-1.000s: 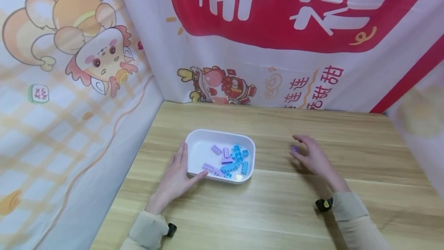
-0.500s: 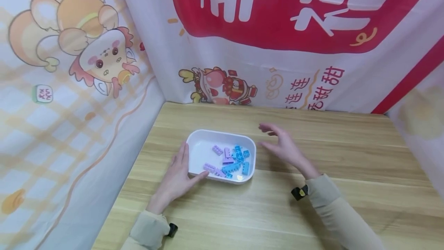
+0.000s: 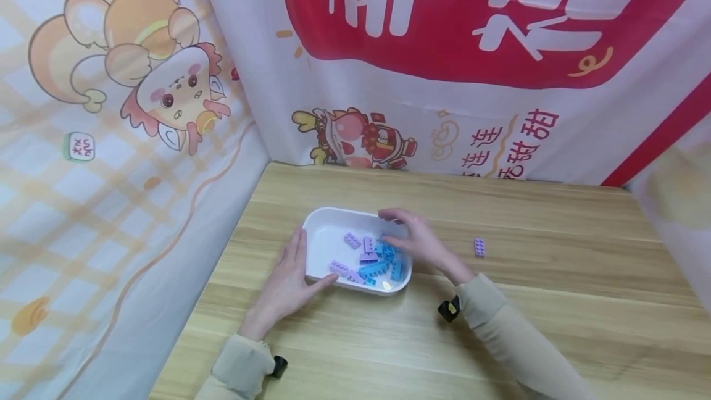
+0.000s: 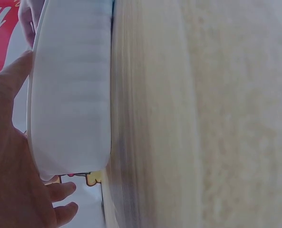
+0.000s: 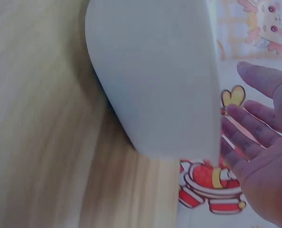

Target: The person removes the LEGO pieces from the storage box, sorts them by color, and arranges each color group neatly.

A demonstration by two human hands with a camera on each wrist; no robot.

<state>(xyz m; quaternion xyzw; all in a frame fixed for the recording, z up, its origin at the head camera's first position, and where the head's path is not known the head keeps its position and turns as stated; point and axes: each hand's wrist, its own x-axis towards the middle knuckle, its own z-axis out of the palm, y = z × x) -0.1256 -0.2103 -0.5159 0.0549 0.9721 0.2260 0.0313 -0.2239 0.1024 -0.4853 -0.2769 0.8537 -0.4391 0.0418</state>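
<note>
A white plastic tub (image 3: 324, 218) stands on the table with purple and blue toy building bricks inside. My left hand (image 3: 283, 283) lies against its left end, fingers straight along the wall and thumb at the near rim. In the left wrist view that thumb reaches along the rim of the tub (image 4: 72, 95). My right hand (image 3: 416, 239) is over the tub's right end, thumb and fingers apart, near the blue bricks (image 3: 374, 268). In the right wrist view the right hand (image 5: 259, 137) shows spread fingers and a bare palm. One purple brick (image 3: 479, 247) lies on the table right of the tub.
The wooden table (image 3: 555, 301) meets a printed cloth (image 3: 355, 91) hanging along its back edge. Another patterned cloth (image 3: 133, 202) hangs on the left. Each wrist carries a small black camera, such as the right one (image 3: 449, 309).
My right hand has let go of the purple brick on the table and moved left to the tub's right end. The left hand stays at the tub.
</note>
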